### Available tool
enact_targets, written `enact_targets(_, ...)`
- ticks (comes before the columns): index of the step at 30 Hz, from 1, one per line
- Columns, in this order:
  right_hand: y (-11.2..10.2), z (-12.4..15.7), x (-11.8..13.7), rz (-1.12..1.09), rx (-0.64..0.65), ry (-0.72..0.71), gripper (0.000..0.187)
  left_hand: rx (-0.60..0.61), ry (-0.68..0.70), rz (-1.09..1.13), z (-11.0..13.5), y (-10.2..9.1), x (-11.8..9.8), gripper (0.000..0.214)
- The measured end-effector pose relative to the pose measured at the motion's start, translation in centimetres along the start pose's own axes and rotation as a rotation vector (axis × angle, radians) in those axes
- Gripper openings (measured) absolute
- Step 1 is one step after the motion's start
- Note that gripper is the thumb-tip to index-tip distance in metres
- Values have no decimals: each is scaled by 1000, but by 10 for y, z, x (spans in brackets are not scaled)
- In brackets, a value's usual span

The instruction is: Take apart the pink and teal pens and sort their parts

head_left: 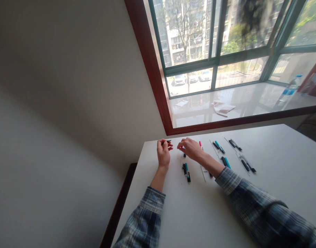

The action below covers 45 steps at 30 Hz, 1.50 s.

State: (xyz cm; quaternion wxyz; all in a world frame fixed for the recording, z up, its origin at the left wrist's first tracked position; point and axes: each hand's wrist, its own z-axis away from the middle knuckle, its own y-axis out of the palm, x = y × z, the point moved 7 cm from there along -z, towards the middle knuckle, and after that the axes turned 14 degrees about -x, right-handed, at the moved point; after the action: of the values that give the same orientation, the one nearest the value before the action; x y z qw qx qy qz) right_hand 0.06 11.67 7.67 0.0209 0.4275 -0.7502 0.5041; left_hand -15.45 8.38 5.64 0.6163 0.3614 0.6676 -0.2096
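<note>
1. Left hand (163,153): thumb and fingertips pinch a small dark pen part (168,141), raised just above the table.
2. Right hand (190,148): fingers curled, tips drawn together just beside a small teal piece (184,148); any grip on it cannot be told.
3. Handling (judged): both parts appear light, stiff, smooth plastic, small enough to slip; best taken between fingertips along the barrel.
4. Teal-and-black marker (187,173) lies just below the hands on the white table (158,220). Right forearm (212,164) crosses the rows, partly hiding a pink-tipped pen (200,144).
5. Further right: paired teal-and-black pens (218,147) and black pens (235,145).
6. Beyond the table: window sill (199,117), bearing a crumpled cloth (224,108) and a water bottle (289,90).
</note>
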Motion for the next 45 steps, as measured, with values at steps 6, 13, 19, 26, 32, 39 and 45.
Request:
enact_targets(6, -7, -3, -7, 23, -51, 22, 22, 67, 24, -126, 9, 4, 0, 11)
enact_targets(13, -9, -5, -19, -55, -48, 66, 20, 82, 13, -215, 12, 0, -9, 18)
enact_targets(19, -12, -6, -24, -63, -55, 67, 21, 269, 474, -1106, 35, 11, -26, 16)
enact_targets(26, -15, -8, -28, -61, -47, 104, 21, 346, 484, -1373, 38, 7, -9, 14)
enact_targets(32, -15, -7, -27, -69, -42, 100, 21, 312, 483, -1396, 36, 6, -11, 16)
enact_targets(39, -15, -7, -35, -136, -78, 198, 19, 229, 442, -1315, 26, 2, -15, 22)
enact_targets(45, 6, -6, -34, -419, 73, 335, 40, 231, 405, -1018, 32, 9, -24, 19)
